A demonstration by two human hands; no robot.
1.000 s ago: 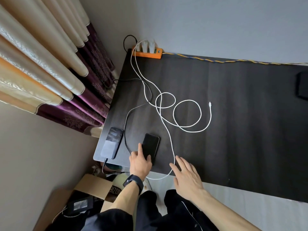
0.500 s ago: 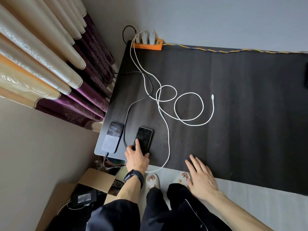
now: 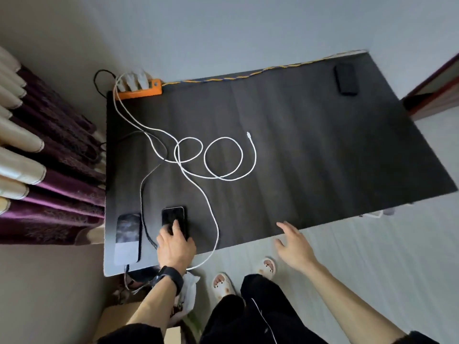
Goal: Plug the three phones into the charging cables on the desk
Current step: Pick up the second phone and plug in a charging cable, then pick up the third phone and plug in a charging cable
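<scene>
Three phones lie on the dark desk point(image 3: 298, 145). One phone point(image 3: 128, 238) rests at the front left corner with a black cable point(image 3: 142, 192) running to its near end. My left hand point(image 3: 175, 244) grips the near end of a black phone point(image 3: 173, 216) beside it, fingers on its screen. The third phone point(image 3: 346, 79) lies at the far right corner. A white cable point(image 3: 223, 157) coils mid-desk, its free plug point(image 3: 249, 135) pointing away. Another white cable point(image 3: 214, 227) drops over the front edge towards my left hand. My right hand point(image 3: 293, 244) hovers open over the front edge.
An orange power strip point(image 3: 139, 91) with white chargers sits at the back left corner, against the wall. Curtains point(image 3: 49, 170) hang left of the desk. A cardboard box and a bag point(image 3: 188, 294) stand on the floor under the front left corner, near my slippered feet.
My left hand has slid the black phone left, closer to the corner phone. My right hand has pulled back from the desk top to its front edge. The view has swung right.
</scene>
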